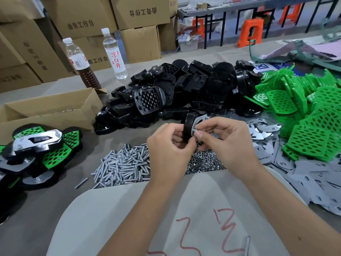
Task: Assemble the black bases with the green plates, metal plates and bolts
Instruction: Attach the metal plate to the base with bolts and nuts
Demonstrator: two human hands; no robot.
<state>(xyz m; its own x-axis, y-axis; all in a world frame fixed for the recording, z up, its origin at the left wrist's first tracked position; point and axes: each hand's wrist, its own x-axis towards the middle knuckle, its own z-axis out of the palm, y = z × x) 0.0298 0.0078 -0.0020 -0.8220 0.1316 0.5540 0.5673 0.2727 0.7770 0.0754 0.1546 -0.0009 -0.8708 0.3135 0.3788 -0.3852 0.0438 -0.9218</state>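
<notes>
My left hand (169,145) grips a black base (188,126), held on edge above the table with a metal plate (200,118) against its right face. My right hand (221,137) pinches at that plate where a small bolt end (195,129) sticks out. Loose bolts (123,165) lie heaped below my hands, with a patch of nuts (204,162) beside them. Behind my hands is a big pile of black bases (184,89). Green plates (311,115) are heaped at the right, flat metal plates (280,156) in front of them. Finished assemblies (36,145) are stacked at the left.
An open cardboard box (55,111) stands at the left. Two bottles (114,54) stand behind it, in front of stacked cartons (83,21). A white sheet with red marks (184,218) covers the near table edge. Orange stools (251,32) stand in the background.
</notes>
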